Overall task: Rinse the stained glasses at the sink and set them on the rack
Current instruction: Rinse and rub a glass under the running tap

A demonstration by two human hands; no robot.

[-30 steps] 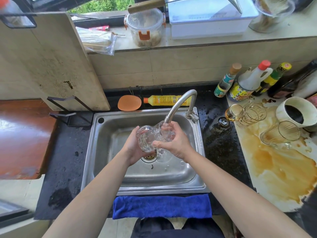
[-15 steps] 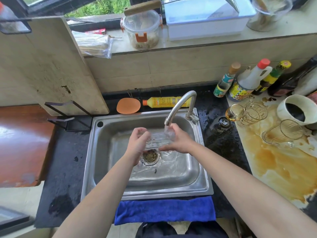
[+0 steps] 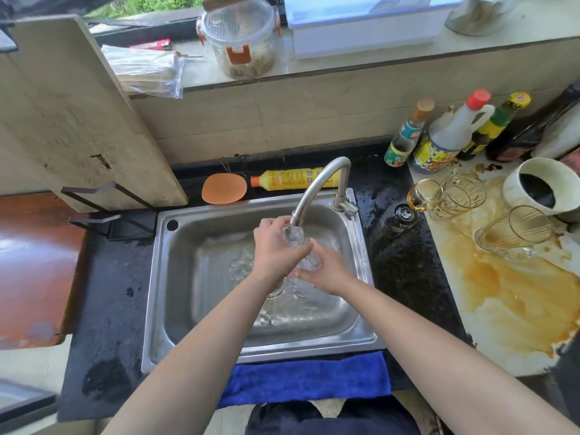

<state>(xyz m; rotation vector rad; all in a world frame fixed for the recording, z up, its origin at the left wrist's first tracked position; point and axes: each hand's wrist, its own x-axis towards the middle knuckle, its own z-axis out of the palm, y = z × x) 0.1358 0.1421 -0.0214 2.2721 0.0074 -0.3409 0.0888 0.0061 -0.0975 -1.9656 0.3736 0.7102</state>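
A black wire rack (image 3: 103, 215) stands on the dark counter left of the stainless steel sink (image 3: 175, 277). Over the basin, the left hand (image 3: 276, 249) wraps the upper part of a clear ribbed glass (image 3: 299, 246) held under the curved metal tap (image 3: 317, 189), while the right hand (image 3: 329, 274) cups its lower end. Wet glass is likely slippery and brittle, so a full-palm hold around the body looks safest. Further right, stained gold-rimmed glasses (image 3: 455, 193) lie tipped on the brown-streaked pale counter (image 3: 518, 309).

blue towel (image 3: 306, 383), orange sponge (image 3: 224, 192), sauce bottles (image 3: 452, 133)
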